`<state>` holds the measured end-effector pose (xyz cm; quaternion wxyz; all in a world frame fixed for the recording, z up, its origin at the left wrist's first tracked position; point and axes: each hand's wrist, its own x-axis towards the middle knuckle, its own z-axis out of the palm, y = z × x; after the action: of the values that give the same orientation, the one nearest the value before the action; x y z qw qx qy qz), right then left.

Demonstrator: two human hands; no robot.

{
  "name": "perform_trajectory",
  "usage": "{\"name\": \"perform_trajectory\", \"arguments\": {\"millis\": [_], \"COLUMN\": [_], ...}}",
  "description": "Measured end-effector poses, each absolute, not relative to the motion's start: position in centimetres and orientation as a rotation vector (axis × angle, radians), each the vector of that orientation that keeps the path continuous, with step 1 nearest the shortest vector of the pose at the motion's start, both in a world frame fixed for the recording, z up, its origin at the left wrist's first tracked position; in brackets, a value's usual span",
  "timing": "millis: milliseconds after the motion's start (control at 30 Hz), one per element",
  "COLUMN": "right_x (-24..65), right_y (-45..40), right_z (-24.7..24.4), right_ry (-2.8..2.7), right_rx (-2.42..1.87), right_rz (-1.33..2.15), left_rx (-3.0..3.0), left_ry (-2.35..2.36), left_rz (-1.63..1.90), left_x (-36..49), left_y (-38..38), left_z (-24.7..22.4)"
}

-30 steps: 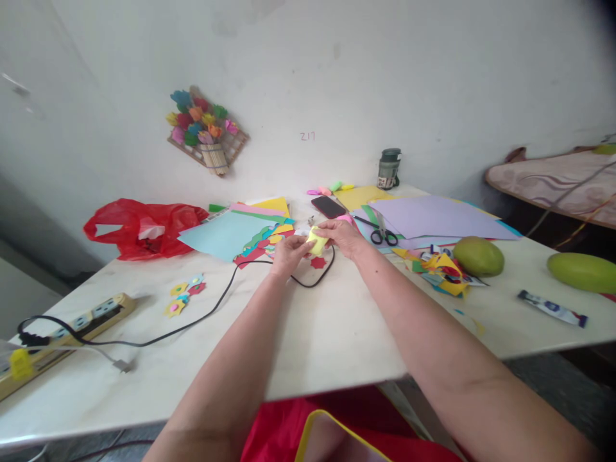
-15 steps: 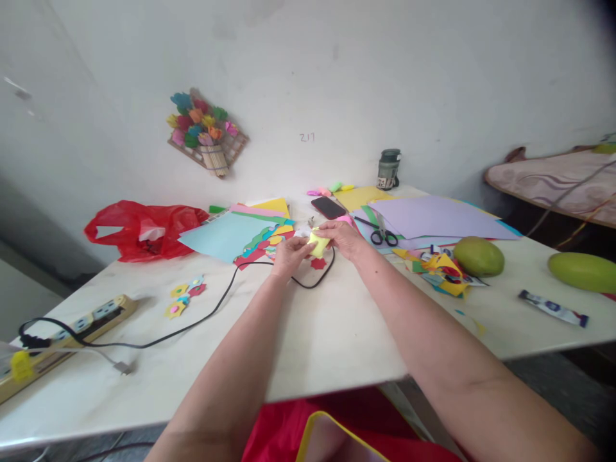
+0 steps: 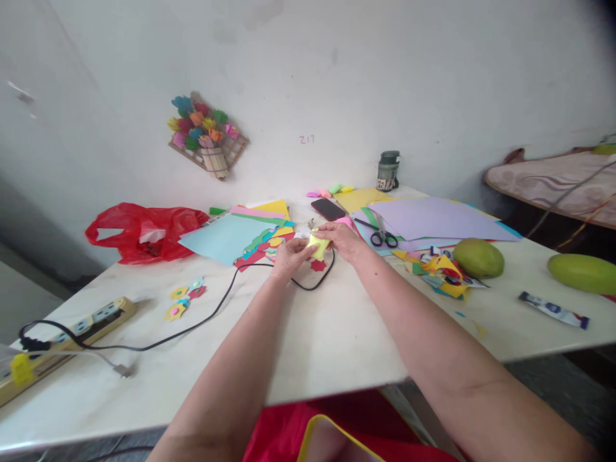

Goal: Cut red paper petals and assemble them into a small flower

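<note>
A small pale yellow piece (image 3: 317, 246), soft-looking and perhaps paper or clay, is pinched between both hands above the middle of the table. My left hand (image 3: 291, 255) grips its left side with closed fingers. On its upper right edge, the fingers of my right hand (image 3: 341, 237) are closed too. Just below the piece lies a red paper cutout (image 3: 317, 265), beside a loop of black cable (image 3: 308, 288). Colourful paper scraps (image 3: 262, 247) spread to the left of my left hand. Black-handled scissors (image 3: 384, 239) rest right of my right hand.
Coloured sheets (image 3: 433, 217) lie at the back right, near a phone (image 3: 328, 208) and a tumbler (image 3: 387, 171). Two green mangoes (image 3: 478, 258) and a tube (image 3: 553, 310) are at right. A red plastic bag (image 3: 144, 234), paper flowers (image 3: 176, 311) and a power strip (image 3: 91, 321) occupy the left.
Both hands keep hold of the yellow piece in nearly the same place; its shape between the fingers looks slightly different. The whole view has shifted very slightly.
</note>
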<state>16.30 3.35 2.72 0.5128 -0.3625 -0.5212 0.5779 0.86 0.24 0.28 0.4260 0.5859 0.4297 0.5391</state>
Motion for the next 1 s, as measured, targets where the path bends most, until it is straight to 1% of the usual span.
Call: {"name": "perform_trajectory", "arguments": {"millis": [233,700,1000], "right_x": [16.0,15.8,16.7], "right_y": [3.4,3.3,4.2], "right_z": [2.7,2.9,2.5], "right_ry": [-1.233,-1.196,-1.289], "right_rx": [-0.892,-0.876,-0.848], "right_rz": [1.403,1.406,1.439], "left_rx": [1.483,1.448,1.425], "left_ry": [1.041,1.050,1.015], "left_rz": [1.271,1.329,1.324], "left_x": [1.1,0.9,0.7], "left_y": [-0.1,0.4,0.1], "left_z": [0.5,0.1,0.5]}}
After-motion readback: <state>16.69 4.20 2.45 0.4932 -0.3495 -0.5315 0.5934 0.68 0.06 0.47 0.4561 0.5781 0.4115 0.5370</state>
